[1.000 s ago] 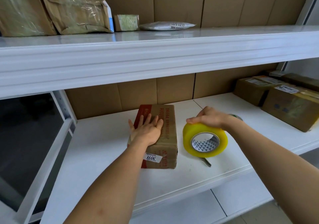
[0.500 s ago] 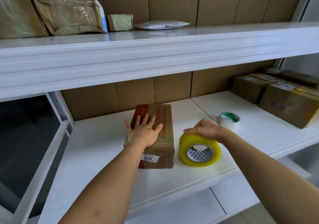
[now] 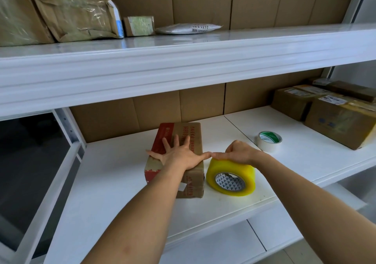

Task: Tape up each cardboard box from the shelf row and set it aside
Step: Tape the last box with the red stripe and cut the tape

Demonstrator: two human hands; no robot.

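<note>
Grey poly mailer (image 3: 188, 29) on upper shelf: handwritten digits, roughly "78-2-2277", first characters unclear, second line illegible. Cardboard box (image 3: 181, 141) on lower shelf: red Chinese print along its top and side, too blurred to read. White labels on the brown boxes (image 3: 333, 113) at right: unreadable.

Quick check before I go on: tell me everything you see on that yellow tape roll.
The yellow tape roll is a wide, translucent roll on a cardboard core printed with grey triangles. It stands on edge on the white shelf, its open core facing the camera, just right of the cardboard box. The right hand grips it from above.
</note>
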